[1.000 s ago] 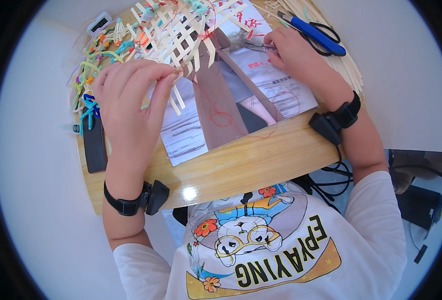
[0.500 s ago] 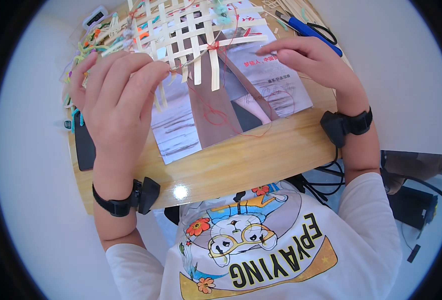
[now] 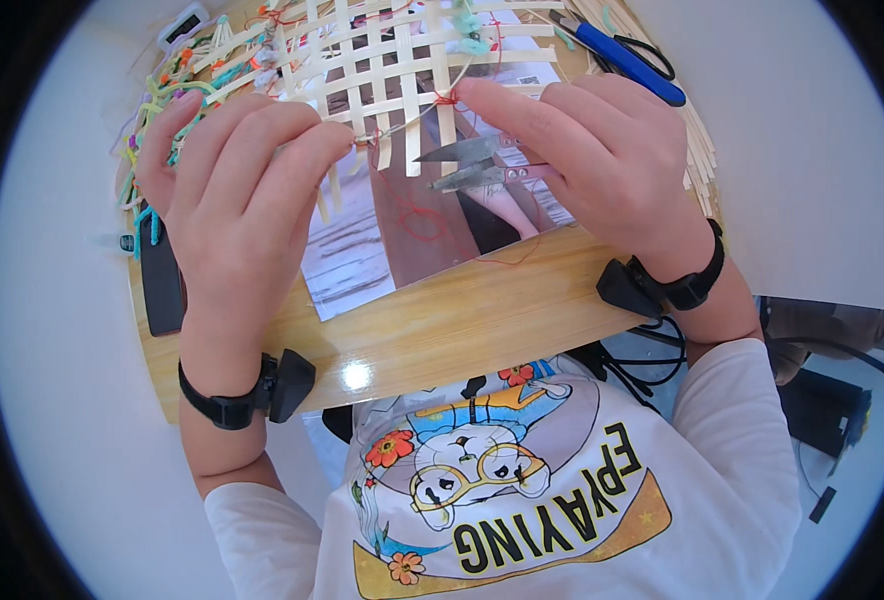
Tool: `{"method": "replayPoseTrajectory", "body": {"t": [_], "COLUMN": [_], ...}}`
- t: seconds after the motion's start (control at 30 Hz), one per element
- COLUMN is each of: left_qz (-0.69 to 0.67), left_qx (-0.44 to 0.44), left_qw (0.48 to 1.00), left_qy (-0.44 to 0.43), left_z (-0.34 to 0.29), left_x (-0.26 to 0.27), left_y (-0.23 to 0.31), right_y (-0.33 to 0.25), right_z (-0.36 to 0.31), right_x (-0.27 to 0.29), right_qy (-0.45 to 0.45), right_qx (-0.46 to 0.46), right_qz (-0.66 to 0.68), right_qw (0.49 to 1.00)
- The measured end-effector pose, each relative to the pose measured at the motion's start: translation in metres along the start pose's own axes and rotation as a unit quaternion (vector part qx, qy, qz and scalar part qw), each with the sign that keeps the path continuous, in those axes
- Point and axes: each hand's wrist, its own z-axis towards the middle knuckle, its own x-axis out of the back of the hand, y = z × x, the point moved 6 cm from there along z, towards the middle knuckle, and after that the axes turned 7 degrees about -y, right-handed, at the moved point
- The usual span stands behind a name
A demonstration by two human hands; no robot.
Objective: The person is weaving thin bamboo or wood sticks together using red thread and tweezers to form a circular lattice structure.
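Woven lattice of pale strips: in the head view it sits at the top, over a glossy booklet on a wooden table. The person's left hand pinches its near edge between thumb and forefinger. Half a second ago the right hand hovered aside; now it curls around small scissors, blades parted, forefinger at red thread on that edge, bringing both hands to the lattice. No container is visible.

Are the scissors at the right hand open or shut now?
Open: the scissors at the right hand show two metal blades apart, with a gap between their tips.
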Motion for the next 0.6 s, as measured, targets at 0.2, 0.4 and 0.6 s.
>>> {"method": "replayPoseTrajectory", "body": {"t": [0.2,0.4,0.6], "left_qz": [-0.007,0.002,0.014], "left_qx": [0.0,0.017,0.023], "left_qw": [1.0,0.999,0.999], "left_qy": [-0.011,0.032,0.031], "left_z": [0.0,0.0,0.0], "left_x": [0.003,0.002,0.003], "left_y": [0.003,-0.005,-0.012], "right_y": [-0.009,-0.003,0.032], "right_z": [0.0,-0.01,-0.03], "right_x": [0.006,-0.011,-0.011], "right_qy": [-0.015,-0.107,-0.25], "right_qx": [0.0,-0.099,-0.271], "right_qz": [-0.061,0.166,0.432], "right_qw": [0.998,0.975,0.823]}}
